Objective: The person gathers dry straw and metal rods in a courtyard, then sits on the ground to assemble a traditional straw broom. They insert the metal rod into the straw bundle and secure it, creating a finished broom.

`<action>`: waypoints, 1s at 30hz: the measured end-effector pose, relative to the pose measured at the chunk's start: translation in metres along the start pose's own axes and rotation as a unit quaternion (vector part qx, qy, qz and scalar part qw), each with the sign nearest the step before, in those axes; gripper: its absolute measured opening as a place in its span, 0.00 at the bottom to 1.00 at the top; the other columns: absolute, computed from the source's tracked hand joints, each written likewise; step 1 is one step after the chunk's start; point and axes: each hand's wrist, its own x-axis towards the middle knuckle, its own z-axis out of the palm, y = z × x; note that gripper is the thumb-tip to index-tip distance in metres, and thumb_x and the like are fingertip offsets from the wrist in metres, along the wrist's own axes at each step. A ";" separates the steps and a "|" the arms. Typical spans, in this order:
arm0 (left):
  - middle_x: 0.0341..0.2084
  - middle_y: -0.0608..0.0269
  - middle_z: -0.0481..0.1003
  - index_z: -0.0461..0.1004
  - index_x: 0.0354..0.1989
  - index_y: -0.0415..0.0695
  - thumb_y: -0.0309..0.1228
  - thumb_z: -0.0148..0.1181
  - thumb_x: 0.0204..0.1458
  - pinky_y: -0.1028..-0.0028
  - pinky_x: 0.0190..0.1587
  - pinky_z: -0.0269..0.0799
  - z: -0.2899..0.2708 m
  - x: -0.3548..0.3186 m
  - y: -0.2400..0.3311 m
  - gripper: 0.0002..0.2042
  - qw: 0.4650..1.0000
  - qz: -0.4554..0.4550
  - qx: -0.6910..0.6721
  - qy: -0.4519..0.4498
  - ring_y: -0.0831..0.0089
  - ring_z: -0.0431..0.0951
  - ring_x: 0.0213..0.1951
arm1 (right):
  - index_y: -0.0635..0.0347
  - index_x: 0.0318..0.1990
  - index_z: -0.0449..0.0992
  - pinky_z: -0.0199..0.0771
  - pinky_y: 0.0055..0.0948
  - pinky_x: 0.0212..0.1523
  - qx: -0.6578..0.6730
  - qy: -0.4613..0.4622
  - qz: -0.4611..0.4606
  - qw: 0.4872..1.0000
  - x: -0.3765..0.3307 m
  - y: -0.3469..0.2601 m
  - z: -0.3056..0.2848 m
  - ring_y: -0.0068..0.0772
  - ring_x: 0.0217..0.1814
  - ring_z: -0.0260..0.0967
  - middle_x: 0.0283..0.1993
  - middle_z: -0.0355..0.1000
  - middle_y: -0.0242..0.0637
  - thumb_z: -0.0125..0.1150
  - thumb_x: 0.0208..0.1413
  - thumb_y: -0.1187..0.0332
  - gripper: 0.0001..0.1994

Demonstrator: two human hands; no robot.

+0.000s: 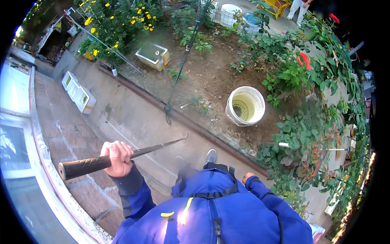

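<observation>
My left hand (119, 157) is closed round a long dark pole (148, 149), just ahead of its thick, patterned handle end. The pole slants forward and to the right, growing thinner toward a small bent tip above the concrete path. Low at my right side hangs my right hand (247, 177), close to the cuff of my blue sleeve. It is small in the picture, and its fingers are mostly hidden. My grey shoe (211, 156) shows on the path between the two hands.
A brick border (195, 127) and thin netting separate the path from the soil bed. A white bucket (245, 106) stands there, near leafy bushes (300, 136). White foam boxes (83, 99) line the path's left side. A windowed wall (20, 150) is close on my left. Someone (300, 10) stands far right.
</observation>
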 end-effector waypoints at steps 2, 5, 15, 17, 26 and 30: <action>0.08 0.69 0.54 0.53 0.19 0.45 0.27 0.44 0.57 0.78 0.14 0.54 -0.016 0.004 0.014 0.14 0.999 0.031 0.021 0.015 0.81 0.52 0.10 | 0.55 0.35 0.78 0.69 0.38 0.47 0.030 -0.013 0.039 0.999 0.003 -0.010 -0.008 0.48 0.43 0.70 0.37 0.73 0.46 0.57 0.42 0.62 0.13; 0.08 0.69 0.54 0.54 0.19 0.45 0.30 0.45 0.58 0.78 0.14 0.55 -0.042 0.012 0.030 0.15 0.997 0.069 0.036 0.026 0.81 0.52 0.09 | 0.55 0.39 0.78 0.69 0.35 0.47 0.121 -0.027 0.117 0.985 -0.015 -0.052 -0.040 0.46 0.44 0.70 0.38 0.74 0.45 0.60 0.42 0.62 0.14; 0.07 0.70 0.55 0.58 0.16 0.47 0.40 0.54 0.53 0.72 0.25 0.65 -0.208 0.023 0.070 0.18 0.971 0.141 0.043 0.190 0.77 0.58 0.11 | 0.60 0.38 0.78 0.73 0.30 0.37 0.319 0.010 0.104 0.942 -0.029 -0.161 -0.099 0.35 0.34 0.74 0.32 0.75 0.44 0.60 0.42 0.70 0.13; 0.08 0.70 0.55 0.58 0.15 0.48 0.43 0.56 0.51 0.70 0.30 0.66 -0.243 0.019 0.076 0.20 0.963 0.109 0.033 0.246 0.76 0.59 0.13 | 0.60 0.38 0.78 0.73 0.30 0.37 0.357 -0.024 0.124 0.926 -0.048 -0.201 -0.132 0.34 0.33 0.74 0.32 0.75 0.44 0.61 0.42 0.70 0.13; 0.11 0.69 0.57 0.57 0.15 0.48 0.46 0.58 0.49 0.69 0.33 0.66 -0.332 -0.013 0.067 0.21 0.922 0.108 -0.001 0.373 0.75 0.59 0.16 | 0.50 0.36 0.79 0.71 0.31 0.42 0.151 0.020 0.009 0.988 -0.048 -0.242 -0.113 0.40 0.37 0.73 0.33 0.75 0.42 0.65 0.36 0.62 0.15; 0.12 0.70 0.56 0.57 0.16 0.48 0.46 0.58 0.49 0.69 0.34 0.66 -0.360 -0.028 0.062 0.21 0.918 0.108 -0.003 0.381 0.75 0.59 0.17 | 0.49 0.33 0.80 0.71 0.31 0.40 0.156 0.062 0.007 0.986 -0.055 -0.248 -0.108 0.40 0.34 0.73 0.31 0.75 0.41 0.63 0.37 0.63 0.11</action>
